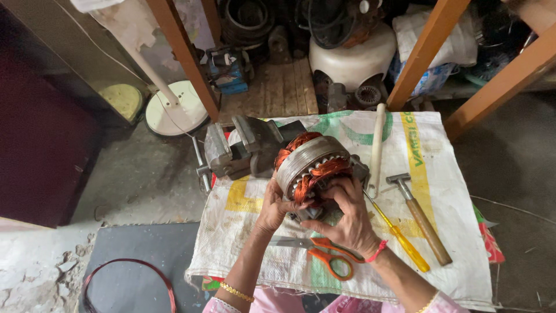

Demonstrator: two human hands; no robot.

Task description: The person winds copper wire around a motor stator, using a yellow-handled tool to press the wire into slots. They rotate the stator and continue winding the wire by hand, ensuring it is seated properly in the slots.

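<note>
Stator [310, 168] looks heavy and rigid, copper windings fragile; held off the surface, left hand [272, 207] and right hand [347, 223] fingers clamped on its steel rim.

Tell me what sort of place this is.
Likely a small motor-repair workshop: both hands grip a copper-wound metal motor stator, a grey bench vise sits behind, and a wooden-handled hammer lies on the white woven sack.

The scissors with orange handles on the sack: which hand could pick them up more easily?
Probably the right hand. It holds the motor stator directly above the scissors, whose handles lie just under its wrist. The left hand grips the stator's far side.
</note>
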